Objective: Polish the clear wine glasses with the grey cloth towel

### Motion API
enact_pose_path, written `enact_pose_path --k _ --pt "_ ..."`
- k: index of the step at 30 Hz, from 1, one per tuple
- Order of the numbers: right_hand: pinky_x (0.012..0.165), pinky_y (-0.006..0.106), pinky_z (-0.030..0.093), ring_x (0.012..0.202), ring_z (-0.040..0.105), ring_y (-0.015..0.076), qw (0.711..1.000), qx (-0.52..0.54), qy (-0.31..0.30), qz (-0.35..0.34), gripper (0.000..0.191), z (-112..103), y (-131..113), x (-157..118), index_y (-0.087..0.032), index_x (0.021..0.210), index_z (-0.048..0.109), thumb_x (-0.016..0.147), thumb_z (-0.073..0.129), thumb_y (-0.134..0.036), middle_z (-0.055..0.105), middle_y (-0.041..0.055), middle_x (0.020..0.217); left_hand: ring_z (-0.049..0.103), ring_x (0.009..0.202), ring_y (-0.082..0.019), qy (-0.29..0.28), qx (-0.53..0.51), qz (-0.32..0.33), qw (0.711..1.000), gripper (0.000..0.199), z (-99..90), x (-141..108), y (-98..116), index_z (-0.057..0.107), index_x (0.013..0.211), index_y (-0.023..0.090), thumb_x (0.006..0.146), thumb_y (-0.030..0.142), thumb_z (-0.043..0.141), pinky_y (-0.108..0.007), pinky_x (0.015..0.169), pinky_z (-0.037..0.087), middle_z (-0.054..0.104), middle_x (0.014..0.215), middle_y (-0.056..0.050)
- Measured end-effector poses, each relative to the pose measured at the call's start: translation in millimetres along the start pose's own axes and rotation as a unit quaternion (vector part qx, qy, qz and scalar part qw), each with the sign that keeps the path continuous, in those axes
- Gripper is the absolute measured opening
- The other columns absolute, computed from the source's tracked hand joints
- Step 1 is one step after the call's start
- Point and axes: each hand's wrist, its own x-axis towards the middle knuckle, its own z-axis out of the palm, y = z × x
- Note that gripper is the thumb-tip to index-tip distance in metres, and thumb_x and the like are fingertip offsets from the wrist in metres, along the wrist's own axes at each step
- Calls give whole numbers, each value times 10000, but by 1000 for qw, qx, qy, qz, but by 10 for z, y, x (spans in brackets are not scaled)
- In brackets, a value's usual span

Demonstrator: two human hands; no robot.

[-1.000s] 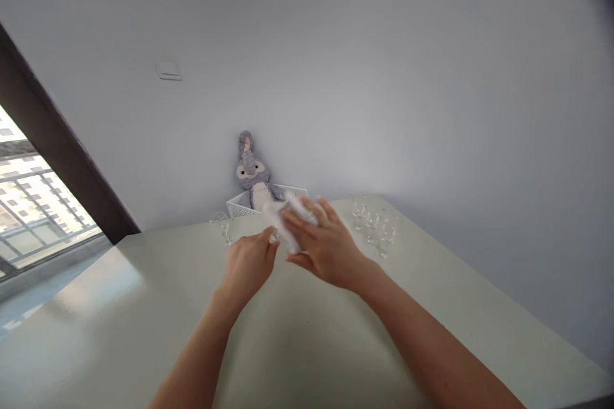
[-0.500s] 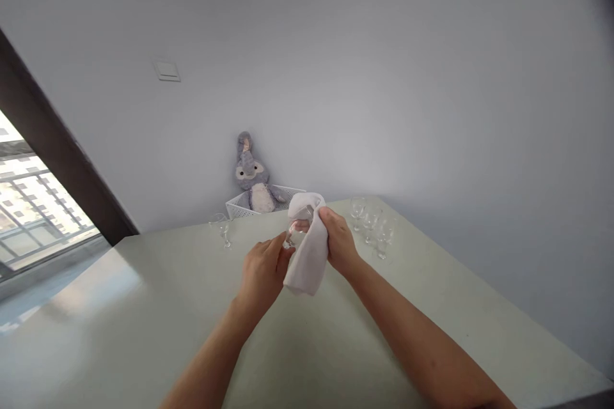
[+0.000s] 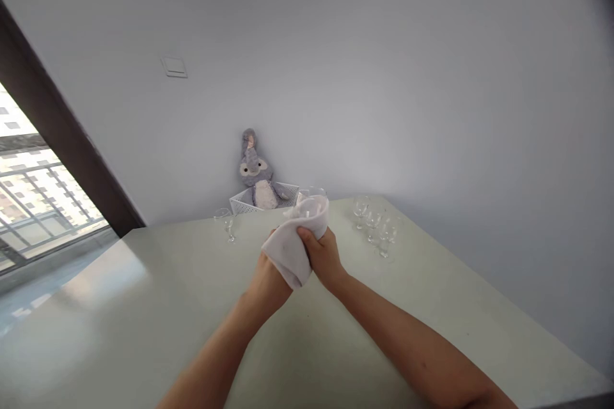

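Note:
A white cloth (image 3: 291, 249) is wrapped around a clear glass (image 3: 313, 202), whose rim shows above the cloth. My right hand (image 3: 325, 257) is closed on the cloth from the right, its thumb lying across the front. My left hand (image 3: 268, 278) is at the lower left, with its fingers hidden beneath the cloth, so its grip cannot be made out. Both hands are over the middle of the pale table (image 3: 182, 307).
One stemmed glass (image 3: 229, 225) stands at the back left. Several more (image 3: 373, 223) stand in a row at the back right. Behind the table's far edge, a grey plush toy (image 3: 256, 169) sits in a white basket (image 3: 237, 204) against the wall.
The cloth has swung left over my left hand and now covers its fingers. My right hand has shifted slightly left and down. The glass rim now points up, and the view has tilted a little.

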Motion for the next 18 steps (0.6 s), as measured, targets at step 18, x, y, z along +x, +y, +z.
enact_pose_path --k 18 --pt "598 270 402 699 525 154 979 -70 -188 33 252 111 37 -133 -164 885 578 792 505 -386 612 27 819 525 1066 -262 -50 -195 -122 972 537 -396 181 218 469 1130 169 669 359 668 -371 870 421 561 1165 -132"
